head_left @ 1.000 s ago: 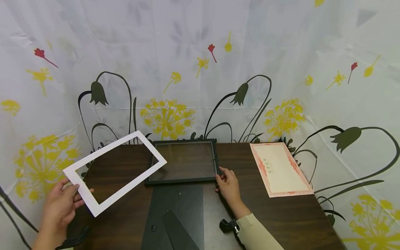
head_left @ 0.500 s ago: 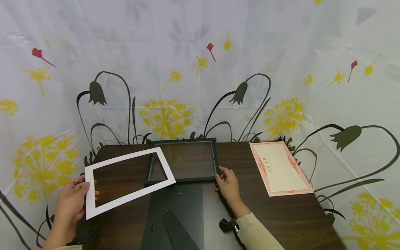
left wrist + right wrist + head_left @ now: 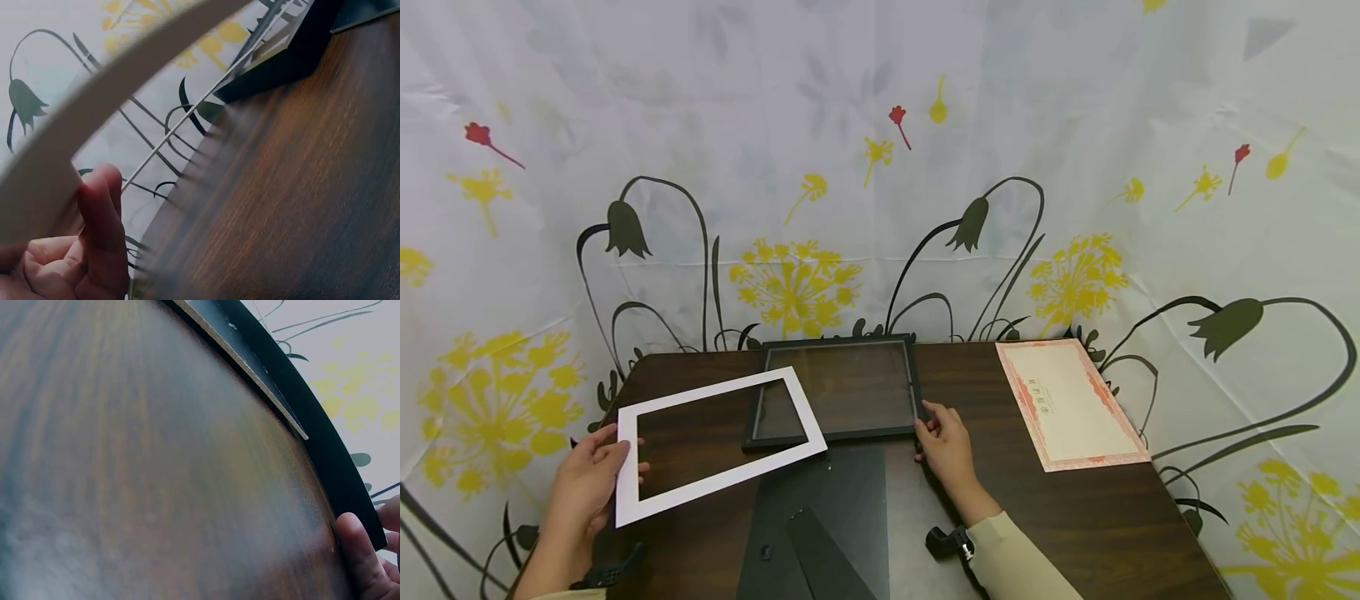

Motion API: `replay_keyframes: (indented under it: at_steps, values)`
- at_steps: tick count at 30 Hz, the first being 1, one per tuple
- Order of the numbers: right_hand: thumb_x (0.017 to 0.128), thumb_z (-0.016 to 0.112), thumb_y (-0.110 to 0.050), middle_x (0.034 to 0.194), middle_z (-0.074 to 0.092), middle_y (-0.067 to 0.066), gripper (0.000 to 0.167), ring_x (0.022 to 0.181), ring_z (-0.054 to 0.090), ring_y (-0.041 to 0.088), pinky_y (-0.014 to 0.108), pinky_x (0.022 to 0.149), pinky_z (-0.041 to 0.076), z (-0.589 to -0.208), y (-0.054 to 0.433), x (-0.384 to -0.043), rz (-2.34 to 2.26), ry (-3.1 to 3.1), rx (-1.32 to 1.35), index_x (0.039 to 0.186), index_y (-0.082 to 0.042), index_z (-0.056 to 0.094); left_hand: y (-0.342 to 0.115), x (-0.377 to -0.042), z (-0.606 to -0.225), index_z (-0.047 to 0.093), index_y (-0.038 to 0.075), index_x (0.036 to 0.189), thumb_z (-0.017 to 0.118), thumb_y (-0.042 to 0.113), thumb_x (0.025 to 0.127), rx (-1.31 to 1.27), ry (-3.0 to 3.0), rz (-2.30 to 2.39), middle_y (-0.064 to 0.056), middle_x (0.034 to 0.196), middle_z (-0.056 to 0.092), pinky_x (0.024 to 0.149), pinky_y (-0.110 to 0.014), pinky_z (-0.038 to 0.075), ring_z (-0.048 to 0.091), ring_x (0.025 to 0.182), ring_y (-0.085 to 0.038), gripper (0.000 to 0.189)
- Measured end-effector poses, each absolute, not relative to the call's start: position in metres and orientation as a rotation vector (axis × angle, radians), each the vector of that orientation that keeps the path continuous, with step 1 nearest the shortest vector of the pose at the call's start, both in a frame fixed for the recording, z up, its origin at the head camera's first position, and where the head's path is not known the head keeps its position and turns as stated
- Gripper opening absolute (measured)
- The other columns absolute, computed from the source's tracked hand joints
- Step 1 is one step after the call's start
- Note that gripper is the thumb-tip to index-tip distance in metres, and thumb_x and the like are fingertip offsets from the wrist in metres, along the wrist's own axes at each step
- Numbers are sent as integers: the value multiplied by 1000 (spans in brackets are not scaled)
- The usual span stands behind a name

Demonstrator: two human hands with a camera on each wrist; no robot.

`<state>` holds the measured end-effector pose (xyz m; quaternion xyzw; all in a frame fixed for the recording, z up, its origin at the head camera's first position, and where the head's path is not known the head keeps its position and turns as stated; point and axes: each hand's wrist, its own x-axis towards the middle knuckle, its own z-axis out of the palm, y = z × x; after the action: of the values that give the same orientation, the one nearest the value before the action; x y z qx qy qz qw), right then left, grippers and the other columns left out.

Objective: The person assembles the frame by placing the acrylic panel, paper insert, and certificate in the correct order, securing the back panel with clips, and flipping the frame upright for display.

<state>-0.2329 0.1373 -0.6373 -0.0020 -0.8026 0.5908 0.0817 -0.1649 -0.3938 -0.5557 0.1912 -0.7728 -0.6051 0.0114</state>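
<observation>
My left hand [image 3: 583,483] pinches the left side of a white picture mat [image 3: 730,477], a rectangular card border with an open middle. The mat tilts over the table, its right end overlapping the near left corner of a black picture frame [image 3: 865,434] with a clear pane. In the left wrist view, the mat [image 3: 125,87] stretches from the fingers towards the frame [image 3: 275,74]. My right hand [image 3: 949,442] grips the frame's near right corner; the right wrist view has thumb and fingers on either side of the black rim [image 3: 325,462].
A dark backing board [image 3: 853,492] with a stand leg [image 3: 827,554] lies in front of the frame. To the right, a cream certificate [image 3: 1078,408] with a red border rests on the wooden table [image 3: 1037,525]. A flower-print curtain [image 3: 820,125] hangs behind.
My left hand has brought the mat to the right and lower, turning it from a steep slant to nearly level with the frame. The right hand has stayed at the frame's corner.
</observation>
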Motion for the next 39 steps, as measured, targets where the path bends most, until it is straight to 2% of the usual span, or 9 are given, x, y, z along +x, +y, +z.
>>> replay_keyframes:
  at_steps: [2, 5, 9, 12, 16, 20, 26, 32, 39]
  values:
    - [103, 76, -14, 101, 54, 14, 42, 56, 61, 12, 30, 53, 61, -637, 137, -232, 1768, -2400, -6, 144, -6, 68, -394, -165, -556, 1, -2, 172, 51, 23, 116, 579, -2346, -1991, 30, 95, 68, 69, -38, 66, 78, 80, -12, 79]
    - [104, 76, -13, 102, 54, 15, 42, 57, 62, 13, 30, 53, 61, -637, 137, -232, 1772, -2399, -6, 144, -6, 68, -397, -165, -557, 19, 8, 164, 55, 11, 114, 450, -2186, -2228, 27, 100, 74, 71, -31, 63, 78, 86, -7, 61]
    - [104, 76, -13, 101, 54, 15, 42, 57, 61, 12, 30, 53, 61, -637, 137, -232, 1768, -2401, -8, 144, -6, 68, -399, -162, -561, 36, 19, 138, 49, -11, 109, 204, -1988, -2466, 22, 114, 76, 77, -25, 59, 75, 96, -5, 44]
    - [103, 76, -13, 101, 54, 15, 42, 56, 61, 12, 30, 53, 61, -638, 137, -232, 1767, -2398, -5, 144, -6, 68, -397, -162, -564, 40, 17, 137, 48, -16, 107, 139, -1975, -2460, 22, 117, 75, 81, -22, 57, 70, 99, -4, 46]
    - [103, 76, -13, 100, 54, 16, 42, 56, 62, 13, 30, 53, 61, -636, 138, -232, 1770, -2387, 5, 144, -5, 69, -392, -165, -561, 35, 1, 148, 53, -7, 110, 237, -2086, -2361, 24, 108, 74, 85, -16, 55, 68, 98, 3, 43]
    - [104, 76, -13, 100, 54, 16, 41, 56, 62, 13, 30, 53, 61, -636, 138, -232, 1770, -2390, 6, 143, -5, 69, -385, -169, -557, 21, -17, 158, 56, 9, 114, 395, -2268, -2189, 25, 100, 69, 82, -19, 57, 67, 95, 4, 62]
    - [104, 76, -14, 101, 54, 15, 42, 56, 62, 14, 29, 53, 61, -635, 137, -232, 1762, -2402, -1, 144, -6, 68, -378, -171, -557, 25, -9, 161, 47, 25, 118, 569, -2446, -1893, 15, 103, 65, 74, -32, 64, 71, 85, -8, 59]
    - [104, 76, -13, 100, 54, 14, 41, 57, 61, 13, 29, 53, 61, -635, 136, -231, 1750, -2403, 3, 144, -6, 69, -374, -175, -555, 14, -9, 168, 43, 11, 115, 630, -2463, -1956, -19, 138, 53, 78, -29, 62, 71, 90, -9, 64]
    - [103, 76, -14, 99, 54, 13, 42, 59, 57, 12, 31, 52, 61, -636, 137, -231, 1729, -2409, 14, 144, -7, 69, -368, -178, -560, 23, -16, 165, 51, 9, 114, 611, -2422, -2000, 15, 98, 71, 74, -20, 59, 74, 88, -1, 63]
